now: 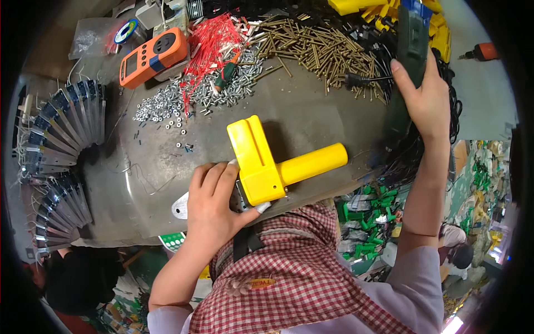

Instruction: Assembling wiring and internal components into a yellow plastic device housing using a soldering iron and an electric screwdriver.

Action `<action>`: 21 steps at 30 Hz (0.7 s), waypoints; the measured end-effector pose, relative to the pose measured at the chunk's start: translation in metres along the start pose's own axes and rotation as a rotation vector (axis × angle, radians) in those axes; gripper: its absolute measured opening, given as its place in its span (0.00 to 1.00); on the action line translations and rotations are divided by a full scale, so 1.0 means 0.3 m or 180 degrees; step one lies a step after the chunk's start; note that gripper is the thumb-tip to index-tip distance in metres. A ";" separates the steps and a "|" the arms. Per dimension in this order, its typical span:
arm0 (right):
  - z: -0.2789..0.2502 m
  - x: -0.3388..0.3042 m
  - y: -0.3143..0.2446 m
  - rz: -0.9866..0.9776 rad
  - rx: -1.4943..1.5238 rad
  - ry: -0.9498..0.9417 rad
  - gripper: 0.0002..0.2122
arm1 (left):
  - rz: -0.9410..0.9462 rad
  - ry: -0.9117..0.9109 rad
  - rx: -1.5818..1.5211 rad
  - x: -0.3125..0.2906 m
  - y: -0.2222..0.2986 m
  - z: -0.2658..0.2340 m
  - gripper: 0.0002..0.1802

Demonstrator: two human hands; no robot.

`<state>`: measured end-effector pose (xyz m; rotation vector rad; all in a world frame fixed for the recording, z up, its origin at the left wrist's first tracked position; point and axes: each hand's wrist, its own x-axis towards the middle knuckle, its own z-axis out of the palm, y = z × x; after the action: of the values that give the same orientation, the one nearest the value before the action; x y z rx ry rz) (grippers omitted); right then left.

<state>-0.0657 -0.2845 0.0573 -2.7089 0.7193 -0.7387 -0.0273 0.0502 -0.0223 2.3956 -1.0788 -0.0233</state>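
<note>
My left hand is closed round the lower left side of a yellow plastic housing, which lies near the bench's front edge. A round yellow handle sticks out from it to the right. Left of my fingers shows the rounded end of a metal plate with a hole; my hand hides the rest. White coverings are on some of my fingertips. At the upper right, my right hand grips a long dark green tool that looks like an electric screwdriver, held upright above the bench. Its lower end is dark and blurred.
Piles of brass-coloured screws, silver screws and red wires cover the bench's back. An orange meter and fanned metal plates stand left. Yellow parts and black cables lie at right. Another person sits lower left.
</note>
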 end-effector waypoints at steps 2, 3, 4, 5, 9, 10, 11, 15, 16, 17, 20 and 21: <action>-0.043 0.053 -0.008 -0.0213 -0.0420 0.0242 0.25 | -0.0012 0.0077 -0.0026 0.002 0.005 0.002 0.41; -0.070 0.079 -0.018 -0.0125 -0.0151 0.0302 0.29 | -0.0008 0.0127 -0.0016 0.004 0.003 -0.001 0.41; -0.083 0.085 -0.029 -0.0050 0.0056 0.0463 0.28 | -0.0053 0.0132 -0.0050 0.002 0.003 -0.005 0.40; -0.098 0.085 -0.041 0.0016 0.0266 0.0624 0.27 | -0.0057 0.0185 -0.0085 -0.010 0.001 -0.013 0.40; -0.089 0.100 0.024 -0.0107 -0.0473 0.0029 0.28 | -0.0095 0.0126 -0.0201 0.000 0.003 -0.004 0.41; -0.090 0.118 0.014 -0.0075 -0.0834 -0.0097 0.28 | -0.0114 0.0082 -0.0194 -0.001 -0.001 -0.006 0.41; -0.089 0.140 0.011 -0.0038 -0.1197 -0.0217 0.28 | -0.0132 0.0039 -0.0187 0.001 0.002 -0.006 0.41; -0.167 0.205 0.056 0.0470 0.0688 0.0499 0.21 | -0.0007 0.0141 -0.0175 0.003 0.012 -0.019 0.40; -0.168 0.208 0.071 0.0536 0.2329 0.0180 0.19 | -0.0013 0.0151 -0.0193 -0.002 0.013 -0.019 0.40; -0.158 0.202 0.088 0.0588 0.3964 -0.0175 0.19 | -0.0034 0.0149 -0.0218 -0.008 0.015 -0.018 0.40; -0.038 0.093 0.049 0.0634 0.5439 -0.0825 0.20 | -0.0039 0.0171 -0.0247 -0.012 0.000 -0.013 0.40; 0.017 0.038 0.034 0.0732 0.5627 -0.0886 0.22 | -0.0057 0.0203 -0.0251 -0.020 -0.006 -0.008 0.40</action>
<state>-0.0585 -0.2985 0.0541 -1.0300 0.0768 -0.4683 -0.0297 0.0565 -0.0220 2.3195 -1.0087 0.0044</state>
